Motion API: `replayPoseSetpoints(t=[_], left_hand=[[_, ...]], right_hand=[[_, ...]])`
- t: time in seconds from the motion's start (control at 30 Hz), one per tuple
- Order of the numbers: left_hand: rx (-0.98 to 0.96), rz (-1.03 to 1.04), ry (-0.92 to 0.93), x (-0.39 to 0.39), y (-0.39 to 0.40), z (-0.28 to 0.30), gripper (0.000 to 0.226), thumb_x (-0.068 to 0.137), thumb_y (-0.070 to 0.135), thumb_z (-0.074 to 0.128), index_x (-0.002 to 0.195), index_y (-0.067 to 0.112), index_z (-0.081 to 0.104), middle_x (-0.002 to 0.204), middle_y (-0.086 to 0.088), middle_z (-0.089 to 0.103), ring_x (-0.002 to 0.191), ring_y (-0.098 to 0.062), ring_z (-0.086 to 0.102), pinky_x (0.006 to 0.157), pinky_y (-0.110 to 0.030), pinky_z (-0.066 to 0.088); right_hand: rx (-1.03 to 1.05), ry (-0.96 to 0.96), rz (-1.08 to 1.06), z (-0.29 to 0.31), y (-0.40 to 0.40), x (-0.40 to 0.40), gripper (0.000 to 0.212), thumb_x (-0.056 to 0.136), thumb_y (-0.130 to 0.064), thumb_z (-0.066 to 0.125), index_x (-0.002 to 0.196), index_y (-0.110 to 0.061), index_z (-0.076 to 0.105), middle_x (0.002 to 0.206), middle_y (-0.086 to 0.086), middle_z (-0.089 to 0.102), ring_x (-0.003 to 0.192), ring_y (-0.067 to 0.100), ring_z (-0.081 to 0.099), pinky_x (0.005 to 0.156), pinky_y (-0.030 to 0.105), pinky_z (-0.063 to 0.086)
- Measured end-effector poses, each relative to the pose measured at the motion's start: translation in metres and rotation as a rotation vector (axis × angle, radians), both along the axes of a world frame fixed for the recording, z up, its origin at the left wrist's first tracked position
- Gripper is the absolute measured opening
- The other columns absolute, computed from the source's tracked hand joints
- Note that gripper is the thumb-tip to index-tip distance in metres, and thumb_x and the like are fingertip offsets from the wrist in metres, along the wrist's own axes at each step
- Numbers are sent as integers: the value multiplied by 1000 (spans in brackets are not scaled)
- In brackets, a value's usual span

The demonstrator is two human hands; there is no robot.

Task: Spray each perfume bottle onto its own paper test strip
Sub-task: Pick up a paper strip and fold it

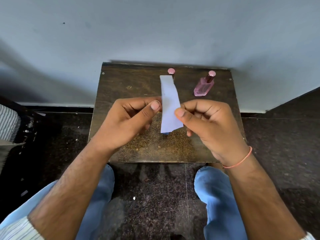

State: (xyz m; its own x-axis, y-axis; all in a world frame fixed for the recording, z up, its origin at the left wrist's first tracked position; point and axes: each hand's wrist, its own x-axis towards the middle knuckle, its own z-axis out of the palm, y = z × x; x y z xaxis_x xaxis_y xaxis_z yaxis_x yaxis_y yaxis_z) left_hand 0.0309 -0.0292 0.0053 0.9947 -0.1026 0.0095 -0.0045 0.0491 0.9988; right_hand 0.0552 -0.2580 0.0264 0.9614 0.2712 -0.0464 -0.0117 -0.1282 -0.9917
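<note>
I hold a white paper test strip (169, 103) between both hands above the small dark wooden counter (121, 84); its long axis runs away from me, the narrower far end pointing toward the wall (155, 32) and the wider near end toward my knees, with a slight lean to the left at the top. My left hand (131, 118) pinches the strip's left edge between thumb and forefinger, the other fingers curled under; my right hand (206, 122) pinches the right edge the same way (a thin orange thread bracelet (242, 158) sits on that wrist). Below the strip's near end a small bluish sliver shows, too little of it to tell what it is. At the counter's far edge stand two things with pink caps: a pink glass perfume bottle (203, 86) on the right, well apart from the strip; and a second pink cap (171, 71) just behind the strip's far end, its body mostly hidden by the paper. My blue jeans (216, 196) show below, over dark speckled floor (152, 196).
</note>
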Motion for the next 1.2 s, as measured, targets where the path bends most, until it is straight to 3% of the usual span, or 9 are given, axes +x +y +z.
replayPoseSetpoints(t=[0.1, 0.17, 0.37, 0.47, 0.53, 0.63, 0.77, 1.03, 1.2], left_hand=[[-3, -5, 19, 1, 4, 1, 16, 102, 35, 72, 99, 28, 87, 62, -13, 56, 54, -22, 45, 48, -21, 36], [-12, 15, 41, 1, 5, 3, 16, 101, 28, 71, 101, 24, 87, 60, -14, 54, 53, -25, 40, 46, -21, 34], [61, 145, -2, 1, 8, 5, 17, 101, 19, 66, 107, 11, 81, 64, 10, 69, 53, -4, 52, 51, -19, 40], [284, 268, -83, 4, 16, -4, 15, 104, 21, 70, 112, 26, 82, 86, 0, 82, 64, -26, 66, 58, -34, 50], [393, 324, -104, 5, 23, -9, 19, 102, 28, 72, 117, 36, 80, 92, 11, 81, 68, -15, 64, 66, -29, 50], [508, 308, -192, 4, 25, -7, 21, 101, 39, 71, 121, 46, 74, 103, 30, 76, 96, -3, 69, 83, -26, 52], [544, 269, -307, 5, 21, -2, 16, 102, 38, 71, 117, 38, 74, 110, 27, 74, 104, 5, 67, 89, -16, 47], [640, 205, -411, 2, 19, -7, 18, 102, 22, 73, 118, 27, 79, 113, 19, 73, 111, -9, 68, 92, -29, 55], [741, 283, -414, 3, 21, -7, 20, 103, 31, 68, 115, 26, 83, 112, 21, 75, 108, -11, 68, 89, -37, 58]], right_hand=[[-53, -24, 66, -2, 10, -2, 3, 98, -17, 80, 99, -18, 82, 57, -7, 59, 53, 12, 54, 51, 22, 50], [-69, -16, 87, -5, 16, -3, 10, 101, -13, 76, 99, -21, 82, 60, -14, 61, 53, 7, 54, 50, 20, 51], [-2, 50, 131, -8, 24, -4, 15, 105, -8, 70, 110, -13, 83, 80, -2, 79, 66, 10, 67, 56, 29, 53], [99, 117, 142, -6, 27, -7, 19, 100, -9, 73, 116, -13, 82, 82, 4, 81, 68, 13, 70, 55, 32, 53], [194, 201, 145, -3, 30, -9, 20, 95, -7, 73, 114, -7, 80, 80, 8, 80, 69, 14, 73, 52, 31, 54], [277, 316, 136, -1, 34, -12, 15, 96, 5, 73, 112, 6, 73, 77, 11, 78, 70, 19, 76, 50, 30, 56], [267, 364, 147, 3, 37, -15, 13, 98, 6, 71, 107, -2, 76, 80, 14, 80, 73, 26, 77, 49, 31, 57], [219, 410, 114, 19, 48, -18, 31, 93, -42, 73, 104, -15, 83, 84, 14, 82, 69, 27, 75, 54, 27, 54], [255, 467, 37, 20, 50, -21, 38, 90, -39, 71, 95, -3, 82, 77, 14, 79, 66, 26, 73, 53, 27, 55]])
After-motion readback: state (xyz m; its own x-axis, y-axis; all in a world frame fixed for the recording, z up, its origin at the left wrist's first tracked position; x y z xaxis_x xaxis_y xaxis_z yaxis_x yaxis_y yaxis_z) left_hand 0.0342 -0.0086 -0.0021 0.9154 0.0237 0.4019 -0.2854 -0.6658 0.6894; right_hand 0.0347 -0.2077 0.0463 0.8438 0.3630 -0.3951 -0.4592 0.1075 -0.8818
